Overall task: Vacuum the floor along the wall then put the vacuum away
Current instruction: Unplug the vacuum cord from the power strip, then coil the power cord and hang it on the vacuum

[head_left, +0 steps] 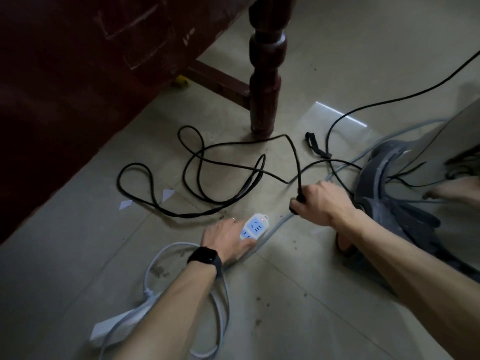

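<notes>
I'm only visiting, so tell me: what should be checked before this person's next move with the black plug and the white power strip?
1. Right hand has a firm hold on the black plug: ok.
2. Left hand holds the power strip steady: ok.
3. Strip has power: ok, its red light glows.
4. Black cord is free of tangles: not ok, it lies in crossing loops.
5. Cord is clear of the table leg: cannot tell, it runs right past the foot.
6. Plug pins line up with a socket: cannot tell, the hand hides them.
</notes>
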Demonstrator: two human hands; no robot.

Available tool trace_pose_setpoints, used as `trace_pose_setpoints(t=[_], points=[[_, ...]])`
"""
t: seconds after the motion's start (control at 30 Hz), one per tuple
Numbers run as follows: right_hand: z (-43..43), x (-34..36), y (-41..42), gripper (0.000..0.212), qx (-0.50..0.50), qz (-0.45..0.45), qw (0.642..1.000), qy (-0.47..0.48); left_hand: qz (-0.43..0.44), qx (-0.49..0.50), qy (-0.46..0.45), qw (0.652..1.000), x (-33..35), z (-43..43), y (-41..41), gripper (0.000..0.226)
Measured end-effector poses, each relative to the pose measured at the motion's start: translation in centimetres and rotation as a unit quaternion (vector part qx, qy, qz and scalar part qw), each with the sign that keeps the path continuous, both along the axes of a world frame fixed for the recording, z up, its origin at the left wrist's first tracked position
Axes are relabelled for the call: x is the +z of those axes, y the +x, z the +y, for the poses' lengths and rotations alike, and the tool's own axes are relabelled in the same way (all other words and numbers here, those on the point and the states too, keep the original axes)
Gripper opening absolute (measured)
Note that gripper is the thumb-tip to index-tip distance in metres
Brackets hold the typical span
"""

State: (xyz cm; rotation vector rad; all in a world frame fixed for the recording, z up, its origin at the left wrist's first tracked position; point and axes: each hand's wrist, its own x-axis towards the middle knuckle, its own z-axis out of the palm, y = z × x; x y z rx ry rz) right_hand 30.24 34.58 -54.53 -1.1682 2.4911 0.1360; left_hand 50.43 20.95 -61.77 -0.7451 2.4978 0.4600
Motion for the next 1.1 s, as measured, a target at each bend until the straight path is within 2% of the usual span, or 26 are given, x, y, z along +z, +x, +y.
trace_pose_setpoints(t=[0.1,0.17,0.23,0.27,0.37,0.47,0.6,0.7,0.8,0.9,0.97,1.03,1.1], points=[[1.2,-0.3,0.0,0.036,-0.059,-0.032,0.998,-0.018,0.104,0.013,-0.053,0.993,1.0,-2.3,0.3,0.049],[1.7,-0.6,0.3,0.035,-0.070,-0.044,0.996,-0.018,0.118,0.007,-0.103,0.988,1.1,-4.1,-0.3,0.056],[2.2,-0.6,0.8,0.035,-0.062,-0.058,0.996,-0.015,0.069,0.001,-0.117,0.991,0.8,-5.3,-1.1,0.074],[2.4,-0.7,1.0,0.034,-0.060,-0.069,0.996,-0.014,0.038,-0.004,-0.119,0.992,0.5,-5.7,-1.5,0.076],[2.9,-0.5,1.0,0.032,-0.073,-0.103,0.992,-0.018,-0.029,-0.026,-0.125,0.991,-0.3,-6.1,-2.6,0.051],[3.5,0.0,0.6,0.028,-0.099,-0.117,0.988,-0.023,-0.030,-0.043,-0.127,0.991,-0.5,-5.7,-2.9,0.037],[4.4,0.2,0.5,0.024,-0.116,-0.143,0.983,-0.008,-0.023,-0.032,-0.082,0.996,-0.6,-5.8,-3.1,0.032],[4.8,0.0,0.6,0.021,-0.107,-0.152,0.983,0.003,-0.094,-0.069,-0.065,0.991,-0.8,-5.4,-2.9,0.045],[5.0,-0.3,0.8,0.023,-0.111,-0.165,0.980,0.000,-0.145,-0.121,-0.087,0.978,-1.1,-4.4,-2.1,0.036],[5.3,-0.3,1.0,0.023,-0.142,-0.185,0.972,-0.028,-0.116,-0.051,-0.037,0.991,-0.2,-3.9,-2.5,0.032],[5.8,0.4,1.5,0.021,-0.172,-0.222,0.958,-0.052,-0.060,0.003,-0.002,0.998,2.5,-3.4,-3.3,0.031],[6.7,1.8,2.7,0.020,-0.208,-0.268,0.937,-0.085,0.001,0.044,0.018,0.999,6.5,-2.4,-4.1,0.029],[7.8,5.1,4.3,0.017,-0.268,-0.310,0.904,-0.126,0.026,0.079,0.047,0.995,11.8,-1.3,-4.7,0.029]])
